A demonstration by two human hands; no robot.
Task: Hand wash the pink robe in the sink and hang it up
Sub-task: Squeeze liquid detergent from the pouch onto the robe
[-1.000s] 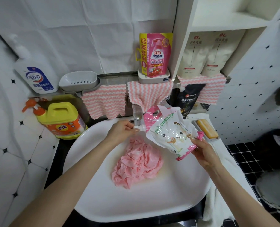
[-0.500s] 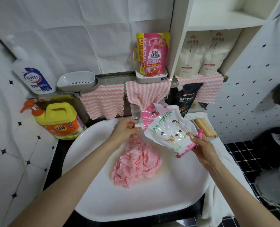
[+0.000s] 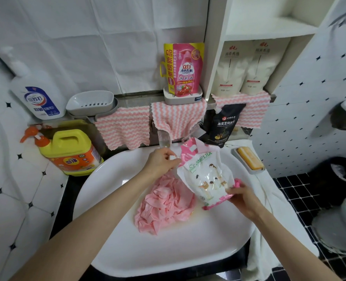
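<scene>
Head view. The pink robe lies crumpled in the middle of the white sink, directly under the detergent pouch, so that anything poured should land on the cloth and not on bare basin.

The right hand has its grip closed on the pouch's lower pink edge, carrying the weight and tilting the bag toward the faucet.

The left hand has its grip pinched on the small white cap at the pouch's spout. Judged purpose: unscrewing or steadying the cap while the other hand braces the bag. Whether the cap is loose cannot be told.

No water flow is visible. The robe looks bunched, not spread out.

A soap bar rests in its dish at the sink's right edge, within reach but untouched.

Assessment: washing is at an early stage, with detergent being prepared. Hanging is not yet begun.
</scene>
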